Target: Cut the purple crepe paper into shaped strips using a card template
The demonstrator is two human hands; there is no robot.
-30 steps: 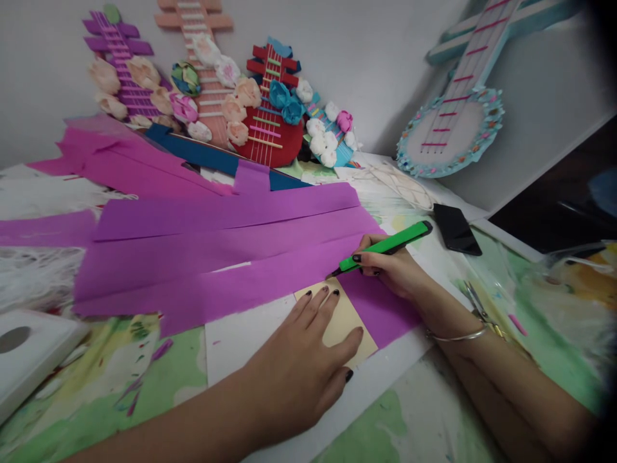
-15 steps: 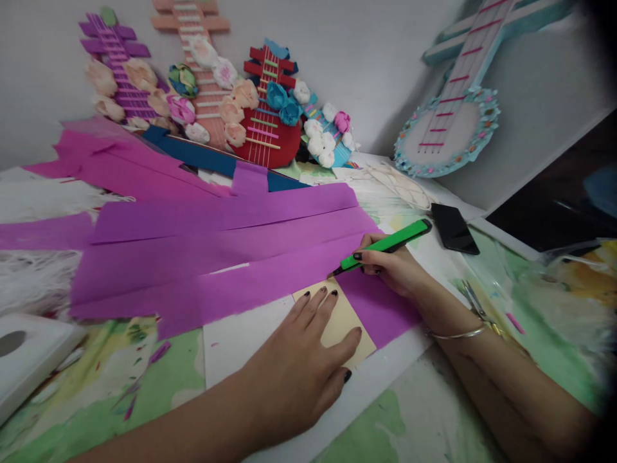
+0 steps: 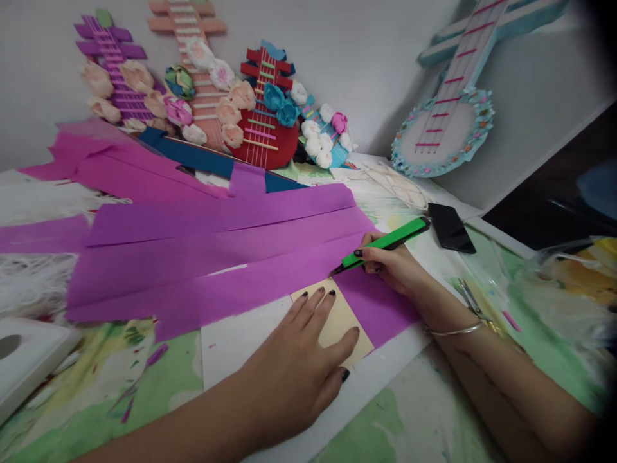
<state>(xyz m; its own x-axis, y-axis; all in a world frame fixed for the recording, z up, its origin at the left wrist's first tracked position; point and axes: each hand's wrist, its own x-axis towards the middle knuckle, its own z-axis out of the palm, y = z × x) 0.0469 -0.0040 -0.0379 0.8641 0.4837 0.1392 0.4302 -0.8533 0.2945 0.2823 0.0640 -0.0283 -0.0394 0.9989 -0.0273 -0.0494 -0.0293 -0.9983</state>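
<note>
My left hand (image 3: 308, 347) lies with fingers spread on a pale yellow card (image 3: 337, 321), pressing it down over the purple paper and a white sheet (image 3: 241, 341). In my right hand (image 3: 385, 260) is a green utility knife (image 3: 385, 243), gripped like a pen. Its tip touches down at the card's upper corner, on the purple paper (image 3: 270, 257). That paper stretches in long overlapping strips to the left, and a piece of it shows to the right of the card.
Decorated paper instruments, including a red one (image 3: 277, 138) and a pale blue one (image 3: 443, 132), lean on the wall. A black phone (image 3: 452, 228) and scissors (image 3: 471, 299) lie at right. Pink paper (image 3: 116, 161), white shreds (image 3: 36, 283) and a white box (image 3: 33, 360) are at left.
The whole view has shifted slightly, so things appear a little further left. Both hands, the card and the knife keep nearly the same places relative to one another.
</note>
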